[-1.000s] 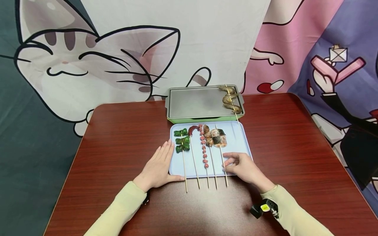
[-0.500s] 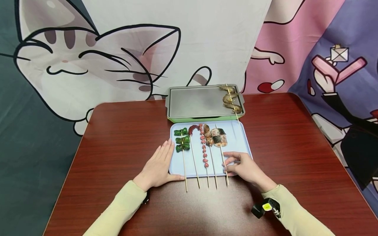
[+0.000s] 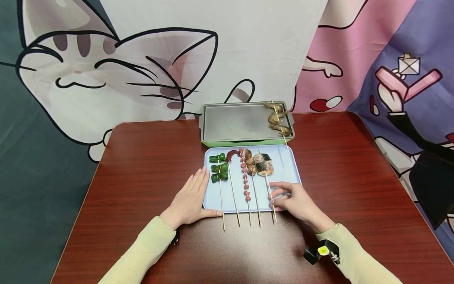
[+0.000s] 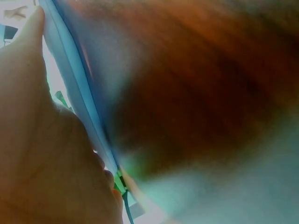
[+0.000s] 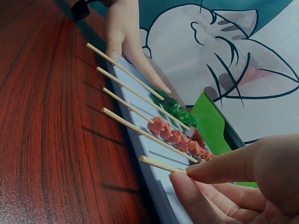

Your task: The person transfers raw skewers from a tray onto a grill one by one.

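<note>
My right hand (image 3: 292,200) pinches the lower stick of the rightmost skewer (image 3: 263,165) on the tray, which carries pale food with a dark band. In the right wrist view, thumb and fingertip close on that stick (image 5: 159,164) near its end. My left hand (image 3: 189,199) lies with straight fingers along the left edge of the light-blue tray (image 3: 285,165), its thumb at the front edge. Between the hands lie a green pepper skewer (image 3: 219,168), a dark red tentacle skewer (image 3: 233,155), a skewer of small pink pieces (image 3: 244,176) and a brown-chunk skewer (image 3: 250,163).
Behind the tray stands a grey griddle (image 3: 235,122) with a green base. A shrimp skewer (image 3: 277,119) lies at its right end, its stick reaching over the tray. The stick ends overhang the tray's front edge. A cat-print cloth (image 3: 149,79) hangs behind the brown table (image 3: 149,157).
My right hand has shifted slightly to the right, and the stick end of the pinched skewer has moved with it, tilting it away from the neighbouring one. The left hand stays put.
</note>
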Demonstrator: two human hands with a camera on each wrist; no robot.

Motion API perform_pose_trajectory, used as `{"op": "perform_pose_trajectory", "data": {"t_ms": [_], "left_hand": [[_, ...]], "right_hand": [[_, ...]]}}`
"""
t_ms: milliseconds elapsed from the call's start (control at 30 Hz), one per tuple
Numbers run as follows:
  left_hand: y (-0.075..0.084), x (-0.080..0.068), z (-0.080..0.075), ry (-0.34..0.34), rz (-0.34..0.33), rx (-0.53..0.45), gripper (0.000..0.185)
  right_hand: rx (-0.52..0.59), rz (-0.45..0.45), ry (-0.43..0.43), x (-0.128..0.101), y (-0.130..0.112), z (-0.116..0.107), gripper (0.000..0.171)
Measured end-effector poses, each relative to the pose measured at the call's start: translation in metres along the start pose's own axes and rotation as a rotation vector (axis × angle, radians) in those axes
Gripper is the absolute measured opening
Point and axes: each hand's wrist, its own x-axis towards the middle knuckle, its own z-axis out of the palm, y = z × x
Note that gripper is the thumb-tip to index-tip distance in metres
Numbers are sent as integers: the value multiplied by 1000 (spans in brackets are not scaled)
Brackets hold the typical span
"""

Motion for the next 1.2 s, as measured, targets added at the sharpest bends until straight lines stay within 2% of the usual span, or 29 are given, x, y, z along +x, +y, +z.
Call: {"op": "perform_pose_trajectory", "data": {"t_ms": [267,733,933,1200], "left_hand": [[-1,1,2,9,12,8,123],[-5,0,9,26,12,-21,123],[-4,0,7,6,-3,-18,124],[-4,0,8,23,7,-33,123]], "right_hand": [[25,-24,12,-9,-11,-5,59],[-35,-81,-32,-20,-29,-6,57],[-83,-138,-27,-21,-44,-7,56],[-136,-220,20,-15,-66,-12,55]]}}
